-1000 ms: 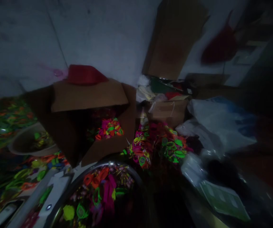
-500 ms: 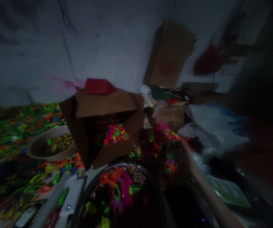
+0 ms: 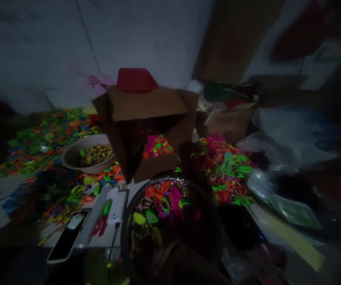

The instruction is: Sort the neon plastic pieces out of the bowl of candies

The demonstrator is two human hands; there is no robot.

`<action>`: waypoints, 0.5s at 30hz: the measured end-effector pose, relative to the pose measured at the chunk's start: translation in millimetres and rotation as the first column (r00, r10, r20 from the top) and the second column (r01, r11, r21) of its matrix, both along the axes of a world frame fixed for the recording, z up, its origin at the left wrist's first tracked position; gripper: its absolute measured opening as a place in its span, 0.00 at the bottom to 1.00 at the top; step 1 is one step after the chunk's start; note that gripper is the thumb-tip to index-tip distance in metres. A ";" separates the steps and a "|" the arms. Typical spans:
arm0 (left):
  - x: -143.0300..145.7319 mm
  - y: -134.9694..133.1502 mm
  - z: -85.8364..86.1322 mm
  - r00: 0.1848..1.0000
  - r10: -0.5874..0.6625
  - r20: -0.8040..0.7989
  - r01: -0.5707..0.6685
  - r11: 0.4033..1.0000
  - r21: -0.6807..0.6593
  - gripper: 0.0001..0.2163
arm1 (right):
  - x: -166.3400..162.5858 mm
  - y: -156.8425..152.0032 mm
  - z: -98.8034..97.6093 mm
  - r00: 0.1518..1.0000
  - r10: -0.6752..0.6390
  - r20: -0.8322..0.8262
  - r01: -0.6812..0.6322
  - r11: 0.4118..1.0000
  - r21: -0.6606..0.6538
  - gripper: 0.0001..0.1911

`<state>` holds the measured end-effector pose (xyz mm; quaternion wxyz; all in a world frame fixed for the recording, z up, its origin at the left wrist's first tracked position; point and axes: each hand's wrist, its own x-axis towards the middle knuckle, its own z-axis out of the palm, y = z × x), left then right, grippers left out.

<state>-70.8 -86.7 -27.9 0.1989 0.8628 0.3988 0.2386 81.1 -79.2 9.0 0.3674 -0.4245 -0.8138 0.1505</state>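
A round metal bowl (image 3: 128,215) holds neon pink, orange, green and yellow plastic pieces and sits low in the middle. Over its near rim lies a dim brownish blur (image 3: 176,263) that looks like my right hand; its fingers cannot be made out. A heap of the same neon pieces (image 3: 226,170) lies just right of the bowl. Behind stands an open cardboard box (image 3: 146,107) with more pieces inside and a red basket (image 3: 136,79) on top. My left hand is out of view.
A beige bowl (image 3: 69,156) of small pieces stands to the left among loose pieces (image 3: 39,138) strewn over the floor. A phone (image 3: 67,239) and a white power bank (image 3: 117,206) lie near the metal bowl. Plastic bags (image 3: 292,134) and another carton (image 3: 226,122) crowd the right.
Half a second ago my right arm reached to the neon heap; it has drawn back to the bottom edge. The view has shifted left and down.
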 end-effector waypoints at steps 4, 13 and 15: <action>1.8 1.7 -13.9 1.000 -0.027 -0.007 0.026 0.998 -0.055 0.37 | -4.4 -6.1 -5.4 0.998 0.009 -0.065 -0.012 0.999 -0.040 0.14; 28.6 -3.3 -14.2 0.999 -0.042 0.030 0.045 0.992 -0.120 0.29 | 13.9 -16.6 -9.7 0.984 0.000 -0.176 -0.022 0.992 -0.123 0.15; 29.5 -5.7 -13.2 0.999 -0.028 0.037 0.032 0.992 -0.120 0.29 | 19.1 -13.4 -10.5 0.979 -0.018 -0.203 -0.010 0.990 -0.140 0.15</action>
